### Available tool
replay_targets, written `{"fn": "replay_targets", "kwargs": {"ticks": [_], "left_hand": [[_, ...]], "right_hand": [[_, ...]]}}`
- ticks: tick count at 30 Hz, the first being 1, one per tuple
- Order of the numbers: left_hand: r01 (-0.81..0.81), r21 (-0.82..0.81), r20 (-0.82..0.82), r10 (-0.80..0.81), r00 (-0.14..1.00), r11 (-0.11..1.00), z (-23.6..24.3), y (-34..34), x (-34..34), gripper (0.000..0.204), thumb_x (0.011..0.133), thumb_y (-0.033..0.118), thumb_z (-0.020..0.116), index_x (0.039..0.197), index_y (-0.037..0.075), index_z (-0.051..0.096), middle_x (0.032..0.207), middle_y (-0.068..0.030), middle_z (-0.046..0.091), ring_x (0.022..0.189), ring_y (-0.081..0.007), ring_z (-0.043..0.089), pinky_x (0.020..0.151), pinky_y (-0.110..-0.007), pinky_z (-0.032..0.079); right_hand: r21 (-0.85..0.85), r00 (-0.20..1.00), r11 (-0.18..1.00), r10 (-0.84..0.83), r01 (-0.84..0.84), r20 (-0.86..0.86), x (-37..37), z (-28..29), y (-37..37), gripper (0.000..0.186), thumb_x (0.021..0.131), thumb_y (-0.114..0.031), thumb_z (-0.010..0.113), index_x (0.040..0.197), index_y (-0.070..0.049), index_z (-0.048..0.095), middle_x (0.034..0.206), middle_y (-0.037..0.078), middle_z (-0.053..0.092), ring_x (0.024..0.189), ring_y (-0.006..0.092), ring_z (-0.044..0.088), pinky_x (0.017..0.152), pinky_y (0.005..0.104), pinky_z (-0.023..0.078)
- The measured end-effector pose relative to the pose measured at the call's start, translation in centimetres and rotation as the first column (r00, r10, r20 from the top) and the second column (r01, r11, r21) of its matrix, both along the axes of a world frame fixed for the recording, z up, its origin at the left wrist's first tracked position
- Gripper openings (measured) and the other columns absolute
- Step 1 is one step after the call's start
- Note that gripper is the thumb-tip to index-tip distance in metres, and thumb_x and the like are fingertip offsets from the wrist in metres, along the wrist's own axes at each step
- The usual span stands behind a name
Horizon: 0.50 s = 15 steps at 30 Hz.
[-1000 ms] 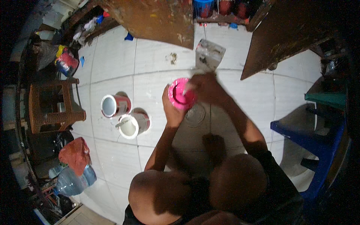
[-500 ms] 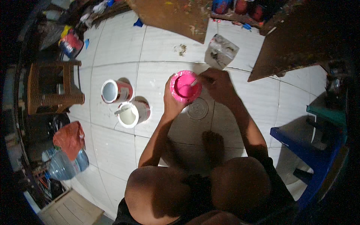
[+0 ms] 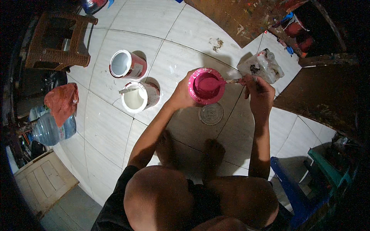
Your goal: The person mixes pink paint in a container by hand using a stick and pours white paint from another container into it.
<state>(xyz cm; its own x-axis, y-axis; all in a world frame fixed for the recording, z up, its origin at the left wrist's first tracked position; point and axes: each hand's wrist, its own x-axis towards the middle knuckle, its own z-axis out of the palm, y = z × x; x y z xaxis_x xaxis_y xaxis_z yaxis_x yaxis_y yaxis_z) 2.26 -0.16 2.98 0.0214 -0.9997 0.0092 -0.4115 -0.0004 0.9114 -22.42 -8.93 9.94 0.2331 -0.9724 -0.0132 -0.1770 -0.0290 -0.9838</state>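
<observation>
My left hand (image 3: 183,91) is wrapped round the side of a paint can (image 3: 206,101) with a pink-smeared rim and pink paint inside. In my right hand (image 3: 260,89) the thin handle of a spoon (image 3: 233,81) is pinched between the fingers. Its pink-coated end lies across the can's mouth, over the paint; whether it touches the paint, I cannot tell. A round, clear lid (image 3: 211,114) lies on the tiles just below the can. Beyond my right hand is a stained, translucent plastic container (image 3: 266,65).
To the left, two paint cans stand close together: one with a grey inside (image 3: 137,70), another holding white paint (image 3: 152,96) and a flat stirrer (image 3: 127,91). Farther left are a brown stool (image 3: 83,46) and a large water bottle (image 3: 48,129). A blue stool (image 3: 287,188) is at right.
The spoon has come up from a steep slant in the paint to nearly level across the can's mouth. My right hand has drawn away to the right. The whole view has turned.
</observation>
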Motion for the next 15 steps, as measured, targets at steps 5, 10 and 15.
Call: {"fn": "replay_targets", "kwargs": {"ticks": [5, 10, 15], "left_hand": [[0.074, 0.05, 0.008, -0.074, 0.997, 0.996, 0.2, -0.6, 0.8, 0.105, 0.054, 0.028, 0.099, 0.144, 0.008, 0.048, 0.142, -0.0136, 0.057, 0.13, -0.0289, 0.058, 0.109, -0.039, 0.047], [0.098, 0.034, -0.097, -0.095, 0.991, 0.995, -0.9, -0.4, 1.3, 0.11, 0.053, 0.031, 0.1, 0.146, 0.008, 0.047, 0.143, -0.0136, 0.057, 0.132, -0.0279, 0.057, 0.111, -0.04, 0.046], [0.111, 0.044, -0.093, -0.107, 0.99, 0.993, -1.2, -0.7, 1.2, 0.112, 0.052, 0.032, 0.101, 0.146, 0.006, 0.046, 0.143, -0.0135, 0.057, 0.131, -0.0266, 0.057, 0.111, -0.039, 0.045]], "right_hand": [[0.142, 0.998, 0.99, 0.006, 0.003, -0.065, 0.3, 0.4, -0.5, 0.026, 0.102, -0.02, 0.065, 0.101, 0.004, 0.073, 0.087, 0.009, 0.075, 0.059, 0.0082, 0.055, 0.052, 0.0261, 0.043], [0.189, 0.998, 0.982, 0.017, -0.004, -0.064, -0.2, -0.3, -0.6, 0.027, 0.102, -0.022, 0.066, 0.102, 0.004, 0.073, 0.087, 0.009, 0.074, 0.058, 0.009, 0.056, 0.051, 0.0262, 0.043], [0.201, 0.999, 0.979, 0.012, -0.021, 0.045, -0.4, -0.6, -0.7, 0.025, 0.101, -0.021, 0.067, 0.101, 0.003, 0.073, 0.086, 0.008, 0.074, 0.057, 0.0089, 0.056, 0.05, 0.0257, 0.043]]}}
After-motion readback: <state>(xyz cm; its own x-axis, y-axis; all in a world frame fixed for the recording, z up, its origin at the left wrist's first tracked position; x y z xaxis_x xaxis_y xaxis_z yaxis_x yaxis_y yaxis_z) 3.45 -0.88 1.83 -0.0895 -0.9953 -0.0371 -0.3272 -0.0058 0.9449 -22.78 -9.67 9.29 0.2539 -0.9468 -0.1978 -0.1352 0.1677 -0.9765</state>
